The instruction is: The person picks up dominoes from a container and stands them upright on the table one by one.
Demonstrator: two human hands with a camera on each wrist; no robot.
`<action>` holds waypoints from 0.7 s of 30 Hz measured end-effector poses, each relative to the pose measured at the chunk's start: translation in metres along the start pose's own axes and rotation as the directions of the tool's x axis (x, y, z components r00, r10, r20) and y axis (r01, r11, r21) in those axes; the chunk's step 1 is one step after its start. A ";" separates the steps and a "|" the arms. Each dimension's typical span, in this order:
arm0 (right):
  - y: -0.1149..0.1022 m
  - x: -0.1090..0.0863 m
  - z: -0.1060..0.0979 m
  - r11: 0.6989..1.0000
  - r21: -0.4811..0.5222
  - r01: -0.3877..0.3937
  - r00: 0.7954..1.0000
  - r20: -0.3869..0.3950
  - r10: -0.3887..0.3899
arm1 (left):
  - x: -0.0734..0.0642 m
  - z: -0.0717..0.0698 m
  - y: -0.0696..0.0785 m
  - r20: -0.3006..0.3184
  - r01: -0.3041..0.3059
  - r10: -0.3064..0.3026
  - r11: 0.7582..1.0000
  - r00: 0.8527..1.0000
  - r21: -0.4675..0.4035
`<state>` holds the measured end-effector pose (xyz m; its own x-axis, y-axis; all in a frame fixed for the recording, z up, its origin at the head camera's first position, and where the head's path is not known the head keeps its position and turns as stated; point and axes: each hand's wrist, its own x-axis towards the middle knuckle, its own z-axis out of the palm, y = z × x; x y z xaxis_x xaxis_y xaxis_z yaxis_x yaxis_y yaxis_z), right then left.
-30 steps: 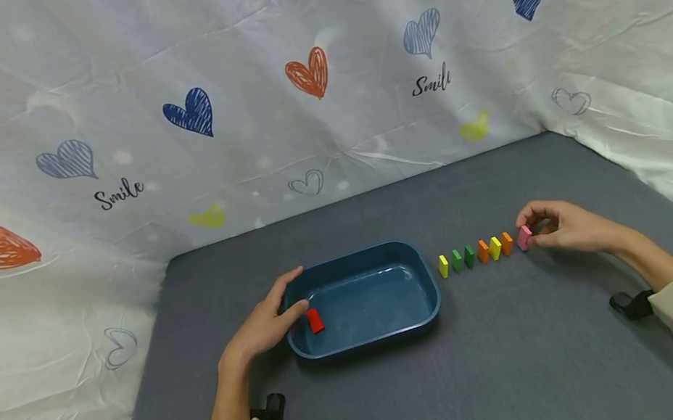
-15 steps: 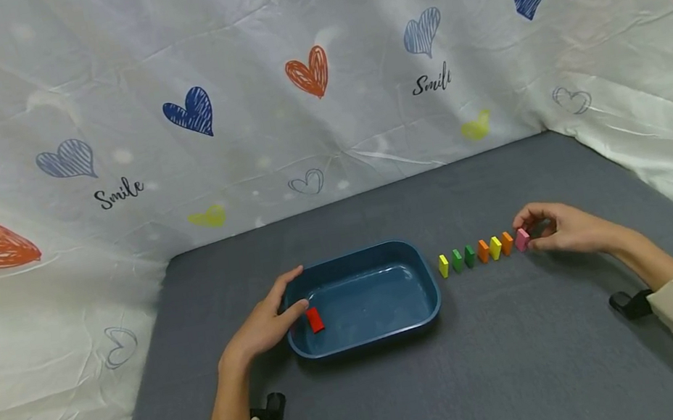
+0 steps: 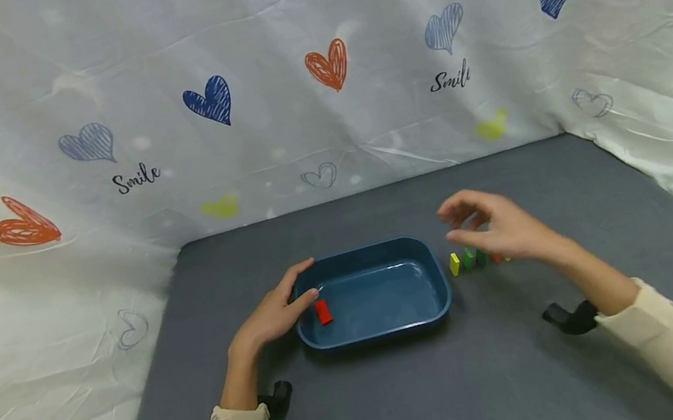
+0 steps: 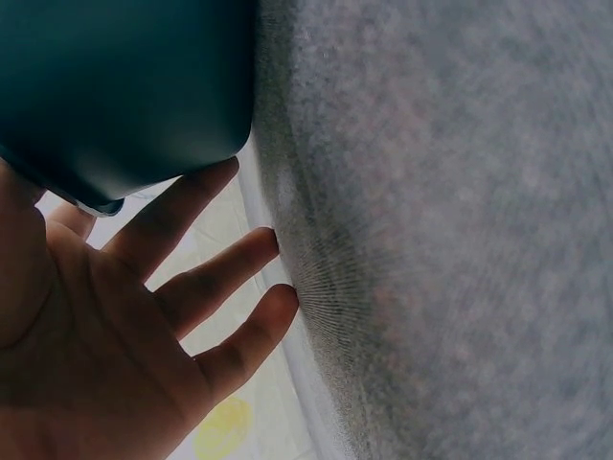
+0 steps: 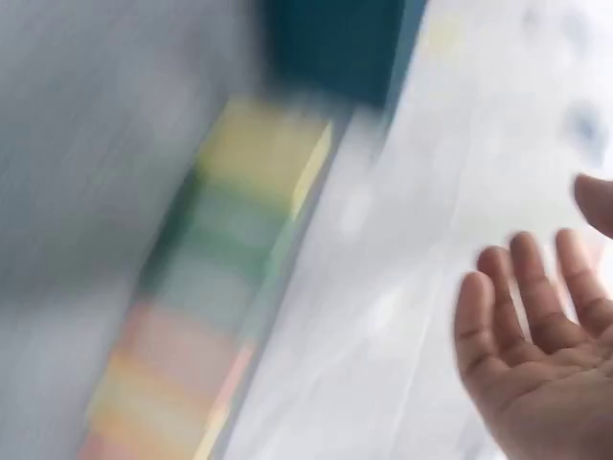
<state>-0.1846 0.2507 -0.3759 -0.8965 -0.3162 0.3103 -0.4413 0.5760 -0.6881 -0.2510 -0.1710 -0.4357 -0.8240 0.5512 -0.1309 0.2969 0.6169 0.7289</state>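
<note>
A dark blue tray lies on the grey surface with one red block at its left end. My left hand holds the tray's left end, thumb over the rim and fingers outside. In the left wrist view, the other fingers spread under the tray's corner. My right hand hovers empty above the row of small upright blocks, fingers loosely bent. A yellow block stands nearest the tray, then a green block and others. The hand and wrist hide the row's right end, including the pink block.
A grey cloth-covered surface runs to a white curtain printed with hearts at the back and sides. The block row begins just right of the tray. Blocks in the right wrist view are blurred.
My right hand has let go of the pink block at the row's right end and moved left and up, toward the tray. The left hand stays on the tray; the head view has shifted slightly.
</note>
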 end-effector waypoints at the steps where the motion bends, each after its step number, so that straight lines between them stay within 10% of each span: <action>1: -0.013 0.010 0.016 0.999 0.043 0.004 0.998 0.061 -0.006 | 0.000 -0.001 0.000 0.001 -0.003 0.003 1.000 1.000 0.004; 8: -0.062 0.064 0.114 0.979 0.148 -0.138 0.899 0.434 0.061 | -0.001 0.001 0.003 -0.002 0.028 -0.028 0.999 1.000 0.027; 14: -0.063 0.084 0.153 0.945 0.114 -0.306 0.843 0.493 0.213 | 0.002 0.003 0.003 0.019 0.015 -0.015 1.000 1.000 0.024; 21: -0.059 0.091 0.177 0.943 0.149 -0.298 0.823 0.540 0.175 | -0.001 -0.002 0.001 0.020 0.010 -0.010 1.000 1.000 0.010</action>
<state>-0.2337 0.0543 -0.4233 -0.7944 -0.5666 -0.2190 -0.1431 0.5249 -0.8390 -0.2508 -0.1722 -0.4337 -0.8171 0.5562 -0.1516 0.2937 0.6279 0.7208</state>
